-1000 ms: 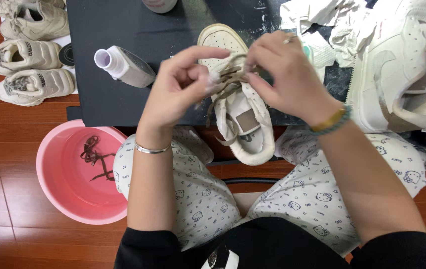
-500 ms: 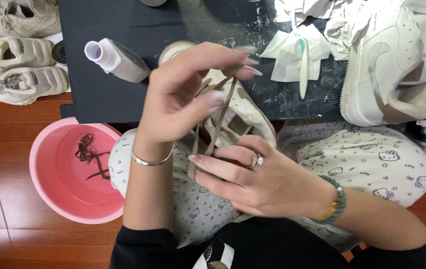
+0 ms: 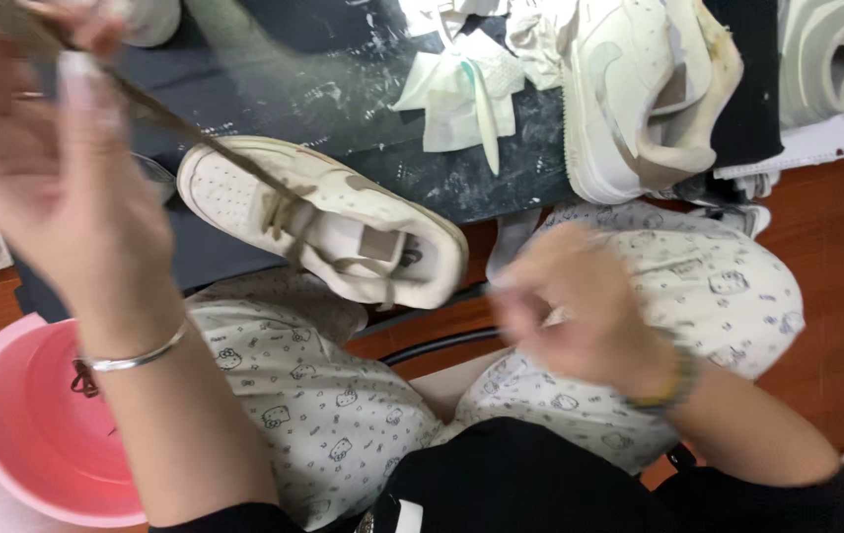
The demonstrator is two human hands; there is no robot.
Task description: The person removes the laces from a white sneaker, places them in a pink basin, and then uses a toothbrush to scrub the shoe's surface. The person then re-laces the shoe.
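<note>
The left hand [image 3: 47, 168] pinches a dirty lace [image 3: 195, 133] pulled taut from the white sneaker [image 3: 323, 222] at the worktop [image 3: 343, 89] near edge; the right hand [image 3: 580, 316] — blurred, loosely curled — holds nothing visible. A pink basin [image 3: 17, 434] on the floor holds a dark lace.

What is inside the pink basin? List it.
Inside the pink basin lies one dark, tangled lace on the bottom. The left hand and its forearm cover the basin's right part, so anything there is hidden. Whether it holds water is unclear.

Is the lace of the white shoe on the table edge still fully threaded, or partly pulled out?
Partly pulled out: the left hand holds the brown lace taut above the white shoe, its lower end still in the eyelets.
</note>
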